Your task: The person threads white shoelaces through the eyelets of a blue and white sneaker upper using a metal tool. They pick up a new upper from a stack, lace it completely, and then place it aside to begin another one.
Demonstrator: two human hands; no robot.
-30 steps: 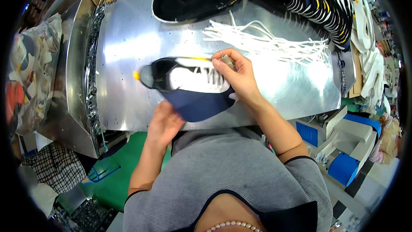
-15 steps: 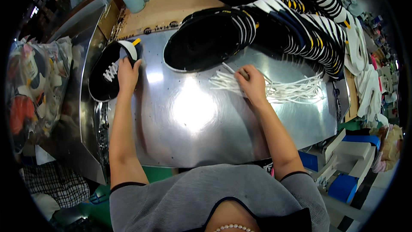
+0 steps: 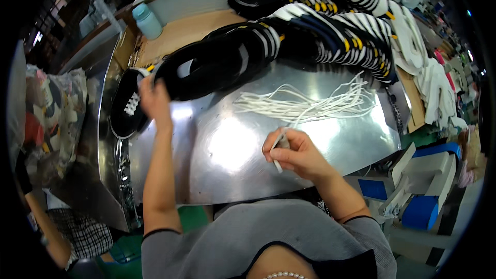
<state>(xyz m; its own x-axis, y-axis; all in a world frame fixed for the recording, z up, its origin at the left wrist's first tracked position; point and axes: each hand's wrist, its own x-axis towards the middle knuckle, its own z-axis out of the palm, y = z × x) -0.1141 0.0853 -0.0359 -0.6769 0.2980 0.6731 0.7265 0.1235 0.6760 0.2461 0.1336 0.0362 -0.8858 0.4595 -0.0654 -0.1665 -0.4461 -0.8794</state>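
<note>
My left hand (image 3: pixel 154 99), smeared by motion, is at the left end of a black shoe upper (image 3: pixel 214 82) and appears to grip its edge. This upper stretches out from the left end of a row of nested black, white and yellow uppers (image 3: pixel 356 46). Left of that hand lies another black upper (image 3: pixel 122 116) with white lacing across it. My right hand (image 3: pixel 294 152) is closed, pinching a white shoelace (image 3: pixel 277 166) above the metal table; a short end hangs below the fingers. Beyond it a loose bundle of white shoelaces (image 3: pixel 320 104) is spread out.
The shiny metal table (image 3: pixel 222 175) has a raised metal edge at left. A light blue bottle (image 3: pixel 148 22) stands on cardboard at the back left. Plastic-wrapped shoe parts (image 3: pixel 54 108) are at far left, with another person's arm (image 3: pixel 46 225) below. White pieces (image 3: pixel 436 93) lie at right.
My left hand has left the laced upper for the black upper, which now reaches further left. My right hand has come toward me from the bundle with a shoelace in it.
</note>
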